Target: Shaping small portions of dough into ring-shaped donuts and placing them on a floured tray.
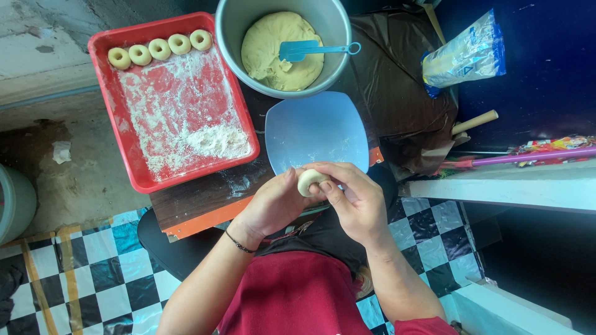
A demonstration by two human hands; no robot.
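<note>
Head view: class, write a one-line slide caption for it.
Both hands shape a dough piece over a blue plate, beside a floured red tray holding five dough rings.

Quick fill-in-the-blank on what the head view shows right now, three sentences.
1. Both hands, left hand and right hand, hold one piece of ____ between them.
2. The dough rings in the red tray number ____.
3. The blue spatula lies in the metal ____.

Missing words: dough; five; bowl
</note>
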